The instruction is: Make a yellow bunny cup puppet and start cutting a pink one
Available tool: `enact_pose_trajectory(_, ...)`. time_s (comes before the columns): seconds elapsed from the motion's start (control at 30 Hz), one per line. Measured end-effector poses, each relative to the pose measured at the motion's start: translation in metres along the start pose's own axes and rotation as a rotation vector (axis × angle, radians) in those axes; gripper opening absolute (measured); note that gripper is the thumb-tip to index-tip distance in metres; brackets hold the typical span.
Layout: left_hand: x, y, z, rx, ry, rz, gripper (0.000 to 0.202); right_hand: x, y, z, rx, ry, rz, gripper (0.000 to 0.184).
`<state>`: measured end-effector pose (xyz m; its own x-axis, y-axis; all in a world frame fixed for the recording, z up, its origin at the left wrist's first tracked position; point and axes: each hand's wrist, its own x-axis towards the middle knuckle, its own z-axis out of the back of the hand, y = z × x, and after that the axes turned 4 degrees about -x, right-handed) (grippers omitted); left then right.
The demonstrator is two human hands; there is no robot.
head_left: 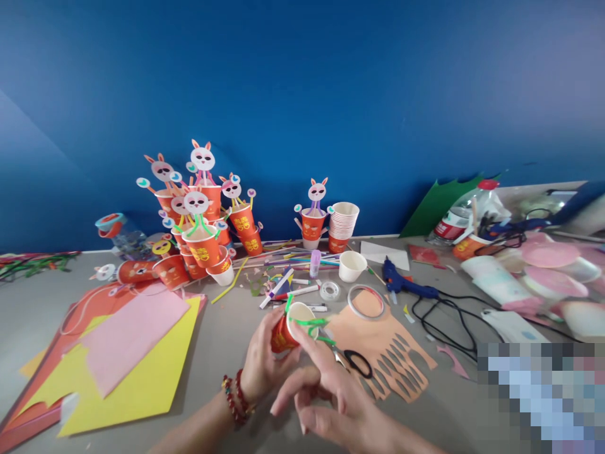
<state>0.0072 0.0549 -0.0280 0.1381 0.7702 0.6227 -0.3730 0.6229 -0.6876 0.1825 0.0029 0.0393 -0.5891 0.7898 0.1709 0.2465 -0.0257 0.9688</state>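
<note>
My left hand (263, 359) is wrapped round a red paper cup (282, 335) with gold markings, its white mouth tilted to the right. Green pipe cleaners (311, 323) stick up and out at the cup's rim. My right hand (333, 400) has its index finger stretched to the cup's mouth, seemingly touching the rim; the other fingers are loosely bent and hold nothing. Just right of the cup lie black-handled scissors (358, 364) on a light-orange sheet with cut-outs (352, 326). Marker pens (297, 292) and a tape roll (329, 290) lie just beyond the cup.
Rabbit-faced red cups (201, 247) are stacked at the back left; another rabbit cup (312, 222) stands beside nested paper cups (344, 221). Coloured paper (142, 372) covers the left side. A blue glue gun (409, 284) with black cable and a plastic bottle (451, 221) are at right.
</note>
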Motion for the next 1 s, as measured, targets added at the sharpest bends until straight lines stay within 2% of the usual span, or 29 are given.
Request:
enact_pose_trajectory(0.07, 0.001, 0.004, 0.000, -0.168, -0.024, 0.108, 0.060, -0.004, 0.002, 0.006, -0.163, -0.010, 0.136, 0.052)
enact_pose_trajectory(0.13, 0.004, 0.007, 0.001, -0.341, -0.031, 0.181, 0.058, -0.007, 0.004, 0.017, -0.278, -0.118, 0.260, 0.025)
enact_pose_trajectory(0.2, 0.007, 0.009, 0.004, -0.466, -0.010, 0.243, 0.056, -0.007, 0.005, 0.030, -0.298, -0.322, 0.299, 0.020)
enact_pose_trajectory(0.27, 0.008, 0.010, 0.006, -0.555, 0.017, 0.283, 0.056, -0.004, 0.006, 0.044, -0.316, -0.528, 0.275, 0.017)
enact_pose_trajectory(0.33, 0.006, 0.011, 0.008, -0.619, 0.040, 0.310, 0.057, 0.003, 0.009, 0.053, -0.431, -0.614, 0.248, 0.013)
enact_pose_trajectory(0.4, 0.005, 0.010, 0.010, -0.667, 0.055, 0.323, 0.058, 0.010, 0.011, 0.057, -0.579, -0.555, 0.254, 0.015)
enact_pose_trajectory(0.53, 0.005, 0.007, 0.012, -0.806, 0.087, 0.371, 0.056, 0.019, 0.008, 0.055, -0.861, -0.303, 0.354, 0.031)
enact_pose_trajectory(0.63, 0.007, 0.004, 0.013, -0.942, 0.133, 0.442, 0.056, 0.019, 0.001, 0.054, -0.944, -0.177, 0.453, 0.033)
enact_pose_trajectory(0.83, 0.007, -0.001, 0.013, -1.048, 0.210, 0.474, 0.055, 0.021, -0.003, 0.056, -0.978, -0.102, 0.488, 0.042)
enact_pose_trajectory(1.0, 0.007, -0.003, 0.013, -1.030, 0.231, 0.478, 0.055, 0.021, 0.002, 0.056, -1.055, -0.038, 0.424, 0.043)
